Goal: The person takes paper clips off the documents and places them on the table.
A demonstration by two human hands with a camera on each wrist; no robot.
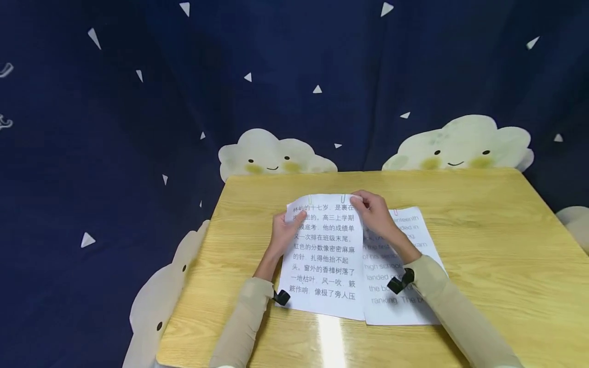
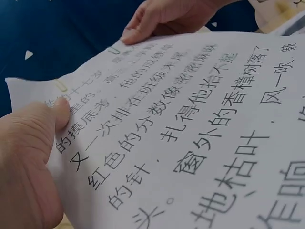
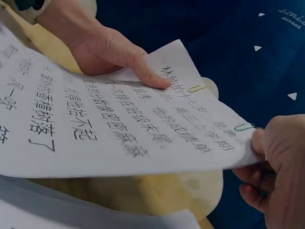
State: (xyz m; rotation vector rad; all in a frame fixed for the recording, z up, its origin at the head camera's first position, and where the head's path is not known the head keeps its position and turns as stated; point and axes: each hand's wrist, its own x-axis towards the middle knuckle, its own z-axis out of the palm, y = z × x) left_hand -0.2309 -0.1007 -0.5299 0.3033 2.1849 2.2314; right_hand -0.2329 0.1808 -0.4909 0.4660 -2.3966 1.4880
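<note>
Both hands hold a stack of white paper (image 1: 322, 255) printed with large Chinese text, its upper part raised off the table. My left hand (image 1: 287, 231) pinches the left edge near the top, thumb lying over the print. At the top right corner my right hand (image 1: 374, 209) grips the sheet between thumb and fingers, close to a green paper clip (image 3: 244, 127). A yellow paper clip (image 3: 196, 88) sits farther left on the same top edge. To the right, partly under my right forearm, lies a second paper (image 1: 386, 286) with English text and a reddish clip (image 1: 395, 212) at its top.
The papers are over a light wooden table (image 1: 497, 245). Behind it hangs a dark blue curtain (image 1: 285, 51) with white triangles and smiling clouds. A black strap device (image 1: 401, 281) is on the right wrist, and another (image 1: 281, 297) on the left.
</note>
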